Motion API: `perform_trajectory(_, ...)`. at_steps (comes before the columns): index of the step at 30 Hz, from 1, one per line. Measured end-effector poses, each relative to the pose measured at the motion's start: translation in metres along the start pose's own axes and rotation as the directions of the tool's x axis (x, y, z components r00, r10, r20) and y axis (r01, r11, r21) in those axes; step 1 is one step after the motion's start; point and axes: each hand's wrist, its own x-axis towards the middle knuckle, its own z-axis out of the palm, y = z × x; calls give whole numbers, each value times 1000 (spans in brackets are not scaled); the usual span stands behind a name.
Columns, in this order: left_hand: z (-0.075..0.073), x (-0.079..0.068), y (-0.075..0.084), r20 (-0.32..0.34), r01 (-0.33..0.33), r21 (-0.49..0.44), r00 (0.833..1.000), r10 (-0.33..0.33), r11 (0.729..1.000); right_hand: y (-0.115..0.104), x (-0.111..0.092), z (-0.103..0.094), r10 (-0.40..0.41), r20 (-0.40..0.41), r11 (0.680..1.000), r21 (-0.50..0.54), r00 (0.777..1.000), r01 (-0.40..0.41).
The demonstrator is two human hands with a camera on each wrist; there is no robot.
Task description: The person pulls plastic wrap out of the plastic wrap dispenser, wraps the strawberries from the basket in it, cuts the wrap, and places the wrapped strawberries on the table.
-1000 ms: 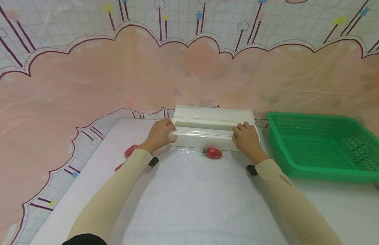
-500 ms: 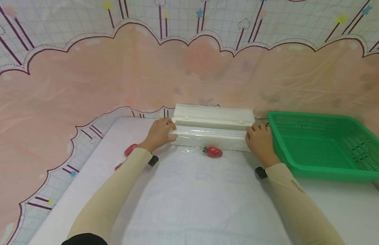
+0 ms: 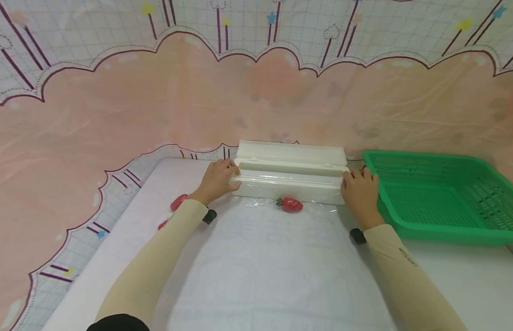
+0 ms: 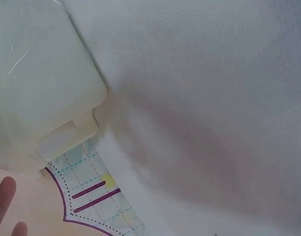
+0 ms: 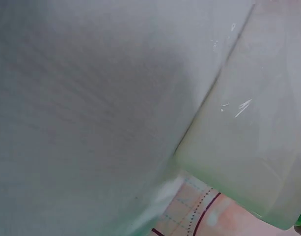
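Note:
A white cling film dispenser [image 3: 289, 188] stands at the far side of the table with its lid [image 3: 291, 151] tipped back. My left hand [image 3: 216, 181] grips its left end, thumb toward the front and fingers over the top. At the opposite end, my right hand [image 3: 360, 195] holds the right corner. Clear cling film [image 3: 256, 202] hangs over the front face onto the table, and a red strawberry [image 3: 291, 205] lies on its edge. In the left wrist view, fingertips [image 4: 4, 196] show beside the dispenser's end [image 4: 37, 78]. The right wrist view shows mostly the front [image 5: 248, 132].
A green plastic basket [image 3: 442, 234] stands right of the dispenser, close to my right hand. More red strawberries [image 3: 179, 202] lie left, partly behind my left forearm. The white tabletop [image 3: 264, 271] stretches toward me, and a patterned pink cloth [image 3: 198, 110] hangs behind.
My right hand has slid rightward along the dispenser's front edge to its right end. The left hand, dispenser and strawberry stay in place.

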Motion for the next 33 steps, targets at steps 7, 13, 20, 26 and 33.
perform_trajectory(7, -5, -4, 0, -4, 4, -44, 1000, -4, 999, -5, 2, -5, 37, 6, 999, 35, 999, -38)
perform_trajectory(13, -7, -6, -3, 34, 3, -85, 999, -1, 996, -5, 0, -7, 66, 28, 996, 58, 997, -67)
perform_trajectory(20, -17, -8, 7, 53, -3, -45, 999, 6, 999, -12, -3, -15, -14, 0, 999, 51, 1000, 14)
perform_trajectory(26, -10, -6, 51, -76, -310, 152, 943, 324, 939, -40, -2, -24, -393, -48, 915, 76, 919, 395)
perform_trajectory(33, 12, 1, 101, 45, -550, 395, 812, 582, 736, -61, -3, -20, -679, 100, 733, 47, 727, 679)
